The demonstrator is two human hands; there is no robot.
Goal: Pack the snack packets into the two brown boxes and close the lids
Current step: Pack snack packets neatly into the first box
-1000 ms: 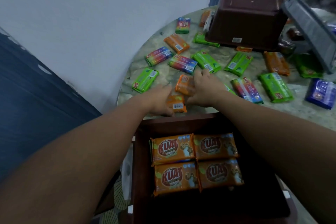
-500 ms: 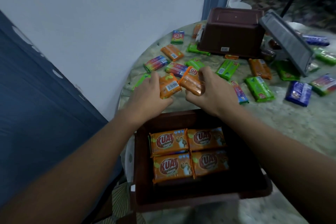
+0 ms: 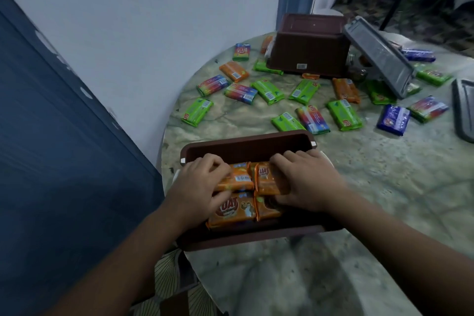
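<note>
Marble-look round worktop (image 3: 384, 187) pushed up against a white wall, and it's covered in loose snack packets, mostly green, rainbow and a few blue ones out at the far and right side. A second ago you were picking two orange packets up off the worktop just past the near brown box (image 3: 246, 141); now both have come down into it. Your left hand (image 3: 197, 185) has its fingers curled over the left orange packet (image 3: 237, 179), and your right hand (image 3: 307, 182) is wrapped round the right orange packet (image 3: 268, 179), both sitting on top of the orange layer (image 3: 232, 210) already in there. So that's a second layer started, looks like. You've got loads left though: the far brown box (image 3: 310, 51) is lying tipped over with its grey lid (image 3: 379, 59) propped against it, and a second lid (image 3: 464, 108) sits at the right edge, so closing up is a long way off.
</note>
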